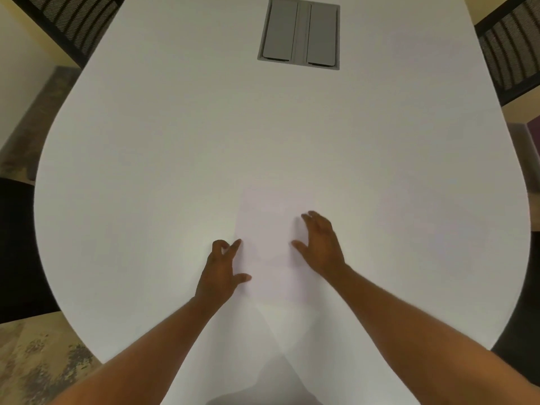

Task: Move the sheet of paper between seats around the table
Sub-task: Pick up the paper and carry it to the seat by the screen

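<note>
A white sheet of paper (267, 238) lies flat on the white table (175, 156), hard to tell from the tabletop, just in front of me. My left hand (220, 268) rests at the sheet's left edge, fingers spread, with thumb and fingertips touching the paper. My right hand (320, 244) is at the sheet's right edge with its fingers apart, fingertips on or just over the paper. Neither hand has the sheet lifted or pinched.
A grey two-flap cable box (299, 33) is set into the table at the far middle. Dark slatted chairs stand at the far left (67, 21) and far right (511, 51). A dark seat (14, 244) sits at the left edge.
</note>
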The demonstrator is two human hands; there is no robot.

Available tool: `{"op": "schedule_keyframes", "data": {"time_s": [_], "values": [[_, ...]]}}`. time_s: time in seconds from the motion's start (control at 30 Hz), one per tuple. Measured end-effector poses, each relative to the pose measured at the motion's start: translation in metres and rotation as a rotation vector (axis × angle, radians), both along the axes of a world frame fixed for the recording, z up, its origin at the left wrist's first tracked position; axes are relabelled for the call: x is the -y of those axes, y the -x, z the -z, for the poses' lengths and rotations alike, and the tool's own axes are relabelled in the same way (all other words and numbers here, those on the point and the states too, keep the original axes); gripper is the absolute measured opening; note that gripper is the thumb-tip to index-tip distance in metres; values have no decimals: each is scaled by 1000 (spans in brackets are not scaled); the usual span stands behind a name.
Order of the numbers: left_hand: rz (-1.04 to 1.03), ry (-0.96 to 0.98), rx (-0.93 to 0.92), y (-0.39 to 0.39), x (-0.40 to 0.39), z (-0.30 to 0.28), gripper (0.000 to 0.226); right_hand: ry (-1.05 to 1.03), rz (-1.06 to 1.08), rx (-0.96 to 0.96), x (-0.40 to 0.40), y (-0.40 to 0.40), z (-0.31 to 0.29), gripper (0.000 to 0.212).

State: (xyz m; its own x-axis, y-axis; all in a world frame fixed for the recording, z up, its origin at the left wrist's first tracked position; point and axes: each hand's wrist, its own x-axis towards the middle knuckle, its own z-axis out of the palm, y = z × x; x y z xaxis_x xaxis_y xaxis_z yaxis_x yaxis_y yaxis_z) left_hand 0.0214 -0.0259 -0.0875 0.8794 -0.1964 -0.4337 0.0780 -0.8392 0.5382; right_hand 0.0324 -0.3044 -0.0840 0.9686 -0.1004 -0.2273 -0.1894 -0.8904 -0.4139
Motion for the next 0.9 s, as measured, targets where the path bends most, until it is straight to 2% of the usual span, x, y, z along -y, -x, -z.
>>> {"op": "schedule_keyframes", "data": {"time_s": [0.23, 0.77, 0.9], "values": [[260, -35, -4, -8, -14, 7, 99, -4, -6, -79, 18, -47, 10, 109], [297, 8, 20, -13, -17, 17, 98, 32, -24, 13, 19, -44, 30, 105], [297, 9, 23, -12, -16, 15, 98, -56, 20, 37, 13, -44, 23, 102]]}}
